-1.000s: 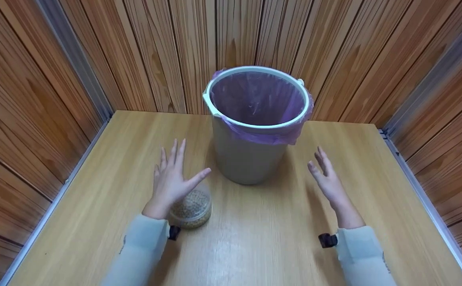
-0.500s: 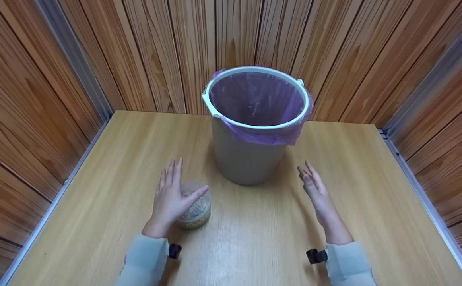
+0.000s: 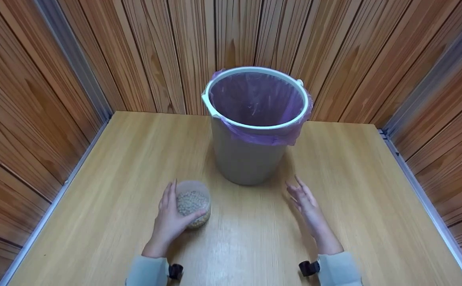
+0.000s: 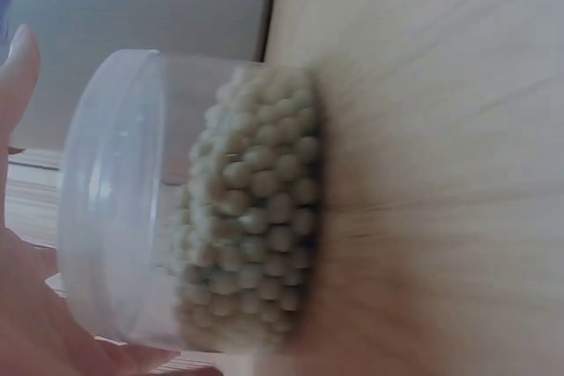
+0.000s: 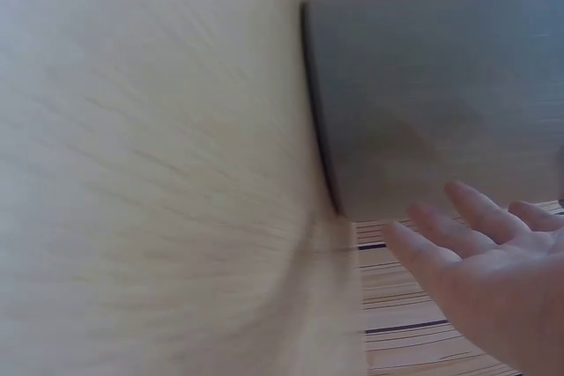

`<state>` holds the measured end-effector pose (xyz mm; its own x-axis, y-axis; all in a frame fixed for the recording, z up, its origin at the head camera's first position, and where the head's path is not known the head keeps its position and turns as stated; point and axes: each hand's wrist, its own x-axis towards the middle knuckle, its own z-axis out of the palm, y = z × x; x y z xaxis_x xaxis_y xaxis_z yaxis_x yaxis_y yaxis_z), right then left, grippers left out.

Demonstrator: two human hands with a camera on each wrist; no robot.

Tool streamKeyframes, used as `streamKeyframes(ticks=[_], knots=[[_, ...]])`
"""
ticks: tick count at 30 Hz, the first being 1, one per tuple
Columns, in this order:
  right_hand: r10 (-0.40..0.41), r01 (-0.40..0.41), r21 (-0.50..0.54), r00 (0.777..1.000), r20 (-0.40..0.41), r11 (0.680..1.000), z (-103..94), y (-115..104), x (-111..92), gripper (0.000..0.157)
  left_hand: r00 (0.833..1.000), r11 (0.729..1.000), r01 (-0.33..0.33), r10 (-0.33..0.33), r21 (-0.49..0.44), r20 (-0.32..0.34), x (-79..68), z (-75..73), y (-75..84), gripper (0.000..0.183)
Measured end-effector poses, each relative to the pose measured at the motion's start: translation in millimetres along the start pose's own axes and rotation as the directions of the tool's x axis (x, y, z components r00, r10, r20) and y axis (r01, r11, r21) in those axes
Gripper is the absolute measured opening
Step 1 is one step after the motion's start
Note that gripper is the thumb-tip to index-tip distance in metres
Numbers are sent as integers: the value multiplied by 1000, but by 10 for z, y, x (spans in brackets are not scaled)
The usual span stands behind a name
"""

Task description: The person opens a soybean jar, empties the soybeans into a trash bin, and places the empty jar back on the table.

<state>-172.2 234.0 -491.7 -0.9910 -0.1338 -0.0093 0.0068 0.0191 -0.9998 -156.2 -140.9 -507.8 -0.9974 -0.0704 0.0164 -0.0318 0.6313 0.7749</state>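
Observation:
A clear plastic jar (image 3: 193, 201) with pale, bead-like balls stands upright on the table, left of centre in the head view. My left hand (image 3: 170, 222) is over its near left side, fingers along the left and thumb across the front. In the left wrist view the balls (image 4: 256, 191) fill the jar's lower part, and the thumb (image 4: 18, 77) stands apart from its top. To the right, my right hand (image 3: 306, 206) is in the air with fingers loosely extended and nothing in them. The right wrist view has that hand in front of the grey bin (image 5: 441, 94).
Behind the hands the bin (image 3: 249, 159) stands upright, its light rim holding a purple bag (image 3: 263, 137) folded over the edge. Wood-panelled walls (image 3: 239, 31) enclose the wooden table (image 3: 247, 246) at the back and both sides.
Both hands have drawn back toward the near edge and lowered. The left has come down beside the jar, its spread fingers closing in around it; the right has shifted left. Jar and bin stay put.

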Motion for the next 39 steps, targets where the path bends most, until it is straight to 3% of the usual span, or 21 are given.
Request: streamKeyframes(ticks=[5, 11, 19, 32, 39], knots=[[25, -25, 6, 1000, -6, 1000, 29, 69, -32, 62, 1000, 997, 11, -8, -81, 29, -46, 40, -85, 140], [46, -47, 38, 999, 19, 998, 51, 106, -35, 62, 994, 981, 104, -100, -165, 32, -81, 79, -149, 143], [46, -46, 10, 999, 3, 999, 37, 82, -37, 60, 985, 973, 166, -170, -163, -13, -73, 132, -155, 140], [36, -36, -26, 999, -11, 999, 48, 14, -38, 57, 980, 959, 182, -195, -219, -38, -78, 206, -72, 138], [26, -26, -26, 1000, -2, 999, 69, 6, -38, 57, 988, 964, 131, -147, -230, -54, -103, 285, -2, 134]])
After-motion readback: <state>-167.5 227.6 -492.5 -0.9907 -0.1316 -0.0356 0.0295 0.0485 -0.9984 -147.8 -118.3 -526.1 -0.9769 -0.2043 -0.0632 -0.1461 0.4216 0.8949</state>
